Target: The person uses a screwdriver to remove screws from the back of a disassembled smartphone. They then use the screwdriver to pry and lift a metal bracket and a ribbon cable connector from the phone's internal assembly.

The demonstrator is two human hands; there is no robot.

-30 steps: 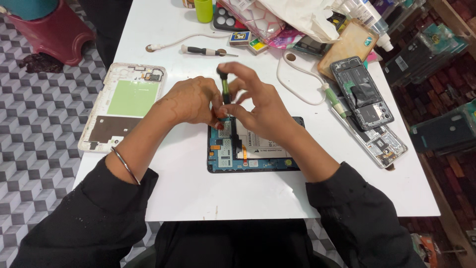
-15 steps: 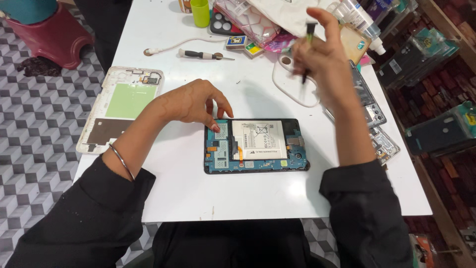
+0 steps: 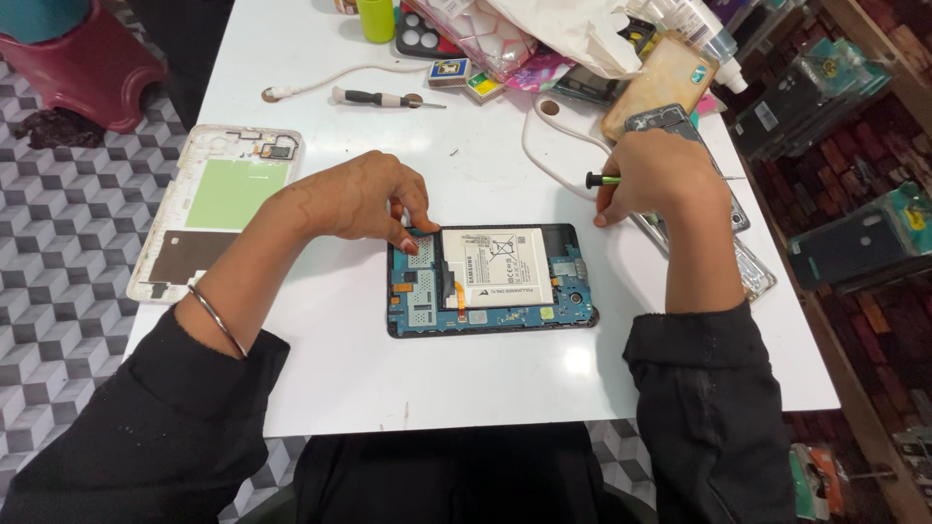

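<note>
An opened tablet point(image 3: 490, 283) lies on the white table point(image 3: 408, 374), its blue circuit board and white battery point(image 3: 497, 267) exposed. My left hand point(image 3: 364, 199) rests at the tablet's top left corner, fingertips touching the board edge. My right hand point(image 3: 660, 175) sits to the right of the tablet, low over the table, closed around a green-handled screwdriver point(image 3: 602, 180) whose end pokes out to the left.
A white tablet back cover point(image 3: 218, 204) lies at the left edge. A second screwdriver point(image 3: 383, 98) and a white cable point(image 3: 544, 146) lie farther back. Clutter of phone parts, small boxes, a bag and a green cup fills the far side. Opened phones lie under my right hand.
My right hand came off the tablet, rose toward the far clutter with the screwdriver, then came down to the table right of the tablet. My left hand stayed at the tablet's corner.
</note>
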